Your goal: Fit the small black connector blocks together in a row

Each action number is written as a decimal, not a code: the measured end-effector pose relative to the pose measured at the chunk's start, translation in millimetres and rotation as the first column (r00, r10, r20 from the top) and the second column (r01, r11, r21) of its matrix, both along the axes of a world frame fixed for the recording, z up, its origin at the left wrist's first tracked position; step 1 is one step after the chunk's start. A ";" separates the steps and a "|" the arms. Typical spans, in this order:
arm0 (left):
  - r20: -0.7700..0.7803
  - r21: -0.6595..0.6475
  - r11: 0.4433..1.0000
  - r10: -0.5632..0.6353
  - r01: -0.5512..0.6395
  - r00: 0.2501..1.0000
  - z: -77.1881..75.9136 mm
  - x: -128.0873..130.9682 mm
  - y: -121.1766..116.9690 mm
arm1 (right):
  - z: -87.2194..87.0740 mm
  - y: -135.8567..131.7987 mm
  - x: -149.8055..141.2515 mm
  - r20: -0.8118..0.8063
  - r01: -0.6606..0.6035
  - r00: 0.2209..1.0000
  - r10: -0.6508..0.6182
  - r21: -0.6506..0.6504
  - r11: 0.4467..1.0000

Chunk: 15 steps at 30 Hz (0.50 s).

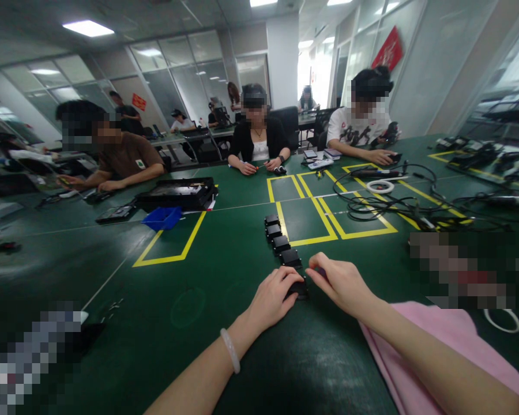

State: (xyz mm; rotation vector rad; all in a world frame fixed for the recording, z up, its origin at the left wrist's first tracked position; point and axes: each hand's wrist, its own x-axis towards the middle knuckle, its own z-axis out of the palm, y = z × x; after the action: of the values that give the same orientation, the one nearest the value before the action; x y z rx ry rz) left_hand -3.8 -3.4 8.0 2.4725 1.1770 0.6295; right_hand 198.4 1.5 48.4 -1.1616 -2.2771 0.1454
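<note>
My left hand (273, 294), with a pale bangle at the wrist, grips a small black box-like part (301, 290) on the green table. Fingers and thumb cover much of that part. Just to its right, my right hand (335, 280) is closed in a pinch, fingertips near the part's edge; whatever they hold, if anything, is hidden. Beyond my hands, several similar black box-like parts stretch away in a row, the nearest (290, 257) close to my left fingers and the farthest (271, 220) beside a yellow tape line.
A pink cloth (441, 351) lies under my right forearm. Tangled black cables (363, 204) and a white coil (380, 187) are at the right. A blue bin (161, 218) and black case (177, 193) stand left. People sit across the green table (225, 271).
</note>
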 end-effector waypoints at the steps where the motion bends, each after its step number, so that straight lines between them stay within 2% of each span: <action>1: 0.000 0.001 1.000 -0.001 0.001 1.000 0.0 0.0 0.0 | -0.6 0.4 -0.2 -0.009 0.009 1.000 -0.009 0.009 1.000; 6: 0.006 0.012 1.000 -0.003 0.003 1.000 0.2 -0.5 -0.4 | -1.3 0.5 -1.1 -0.019 0.046 0.999 -0.046 0.033 0.998; 11: 0.008 0.007 1.000 -0.007 0.007 1.000 0.4 -0.7 -0.5 | -1.2 1.3 -0.8 -0.013 0.014 1.000 -0.014 0.018 1.000; 15: 0.020 0.014 1.000 -0.007 0.007 1.000 0.8 -0.4 -0.9 | -2.9 2.5 -0.9 -0.033 0.034 0.999 -0.034 0.003 0.999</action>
State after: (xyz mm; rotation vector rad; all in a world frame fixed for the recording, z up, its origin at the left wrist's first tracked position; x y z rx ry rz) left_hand -4.2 -4.3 8.8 2.4756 1.1598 0.6609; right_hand 197.4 4.0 45.5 -1.1873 -2.2269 0.1456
